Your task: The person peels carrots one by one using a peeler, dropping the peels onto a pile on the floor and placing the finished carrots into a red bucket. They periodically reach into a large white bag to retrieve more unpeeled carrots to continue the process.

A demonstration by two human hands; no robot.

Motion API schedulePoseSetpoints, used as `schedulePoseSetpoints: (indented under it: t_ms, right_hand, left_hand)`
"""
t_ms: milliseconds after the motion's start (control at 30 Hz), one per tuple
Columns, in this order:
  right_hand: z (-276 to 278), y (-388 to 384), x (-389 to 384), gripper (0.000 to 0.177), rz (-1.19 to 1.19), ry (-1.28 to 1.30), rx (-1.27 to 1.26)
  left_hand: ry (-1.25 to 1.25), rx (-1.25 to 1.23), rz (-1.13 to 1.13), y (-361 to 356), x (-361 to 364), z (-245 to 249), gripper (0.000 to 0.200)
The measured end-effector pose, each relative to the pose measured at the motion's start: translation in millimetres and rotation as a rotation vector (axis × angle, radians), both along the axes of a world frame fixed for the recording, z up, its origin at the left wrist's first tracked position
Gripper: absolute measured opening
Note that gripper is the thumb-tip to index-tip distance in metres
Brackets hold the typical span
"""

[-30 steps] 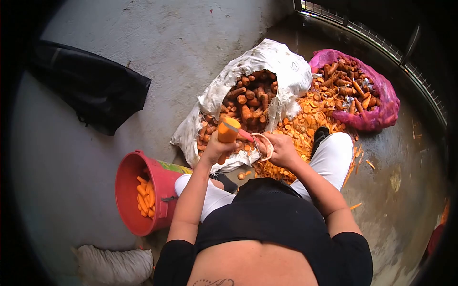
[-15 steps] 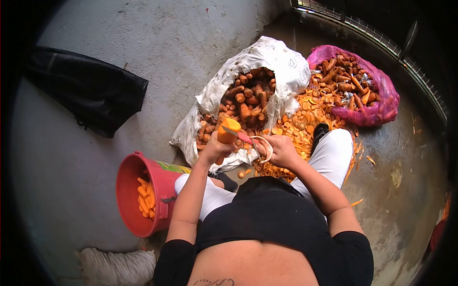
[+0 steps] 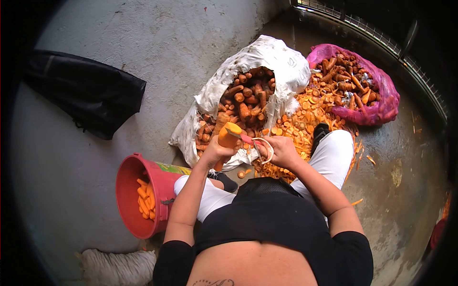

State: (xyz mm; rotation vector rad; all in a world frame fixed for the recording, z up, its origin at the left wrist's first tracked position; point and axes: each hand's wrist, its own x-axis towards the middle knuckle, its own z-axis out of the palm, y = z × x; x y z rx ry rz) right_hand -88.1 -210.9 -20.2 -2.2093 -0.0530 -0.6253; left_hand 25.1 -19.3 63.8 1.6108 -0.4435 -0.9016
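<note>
My left hand [image 3: 217, 153] is wrapped round a thick peeled carrot [image 3: 229, 135], its wide orange end pointing up and away from me. In my right hand [image 3: 282, 151] is a pink-handled knife [image 3: 246, 138], whose blade lies against the carrot near its upper end. A pale loop [image 3: 271, 152] hangs at the fingers of that hand. Just beyond both hands, a torn white sack [image 3: 210, 97] lies open with many unpeeled carrots [image 3: 244, 112] inside.
Cut ends and peelings [image 3: 310, 114] cover the floor between the white sack and a pink mesh sack [image 3: 389, 102] of carrots. At left stands a tilted red bucket [image 3: 164, 190] holding peeled carrots [image 3: 146, 199]. A black bag [image 3: 90, 90] and a pale sack [image 3: 119, 267] lie farther left.
The carrot and my left hand have shifted very slightly. Both hands keep their hold, and the blade stays at the carrot's upper end.
</note>
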Motion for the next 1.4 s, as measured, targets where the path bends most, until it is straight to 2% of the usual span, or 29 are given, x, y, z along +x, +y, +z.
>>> schedulePoseSetpoints:
  t_ms: [133, 233, 333, 433, 567, 700, 800, 833, 867, 933, 1033, 1133, 1167, 1267, 1400]
  right_hand:
    - [5.7, 0.1, -0.7, 0.032, 0.016, 0.052, 0.010]
    - [-0.3, -2.4, 0.2, 0.032, 0.018, 0.113, 0.080]
    - [1.9, -2.2, -3.1, 0.034, 0.047, 0.068, 0.159]
    - [3.4, -4.1, -3.7, 0.035, 0.048, 0.089, 0.115]
    - [2.7, -6.9, -2.8, 0.037, 0.061, 0.085, 0.071]
    - [6.1, -20.5, 0.2, 0.036, 0.064, 0.309, -0.020]
    - [-46.5, -57.6, 20.6, 0.043, -0.110, 0.570, -0.053]
    - [-47.5, -61.8, 23.1, 0.043, -0.172, 0.553, -0.042]
    - [-48.2, -61.8, 24.4, 0.041, -0.245, 0.438, -0.015]
    - [-30.6, -66.3, 18.2, 0.037, -0.271, 0.361, 0.058]
    - [-20.5, -65.1, 0.4, 0.036, -0.269, 0.335, 0.206]
    - [8.7, -34.8, -25.6, 0.025, -0.098, 0.111, 0.324]
    - [13.0, -27.8, -29.6, 0.023, -0.014, 0.043, 0.283]
    - [8.9, -16.3, -27.8, 0.020, 0.169, -0.128, 0.123]
    - [23.0, -15.6, -31.0, 0.021, 0.192, -0.112, 0.041]
  left_hand:
    - [0.033, 0.034, -0.012, 6.9, 6.2, -8.0, 0.025]
    - [-0.407, -0.027, 0.074, -0.1, 7.4, -25.9, 0.031]
    - [-0.206, -0.004, 0.045, 0.1, 2.1, -14.1, 0.032]
    - [-0.036, 0.060, -0.022, 7.2, 6.4, -14.1, 0.033]
    - [0.013, 0.035, -0.050, 4.9, 0.9, 0.2, 0.036]
    - [0.026, -0.029, -0.060, 6.1, -0.3, 3.0, 0.036]
    - [0.000, -0.085, -0.109, 4.9, -10.5, 5.7, 0.038]
    - [-0.026, -0.096, -0.125, 8.7, -11.0, 9.9, 0.038]
    - [0.138, -0.004, -0.145, 16.9, -0.6, 18.2, 0.041]
    - [0.124, 0.025, -0.114, 20.4, 6.6, 17.2, 0.042]
    - [-0.116, 0.010, -0.118, 13.8, -0.7, 8.8, 0.042]
    - [-0.199, -0.001, -0.120, 8.8, -4.4, -2.1, 0.041]
    - [-0.128, -0.032, -0.101, 7.2, -7.4, -3.1, 0.039]
    - [-0.160, 0.021, -0.146, 8.3, -3.9, -10.5, 0.034]
    - [-0.117, 0.004, -0.159, 10.6, -7.9, -12.7, 0.030]
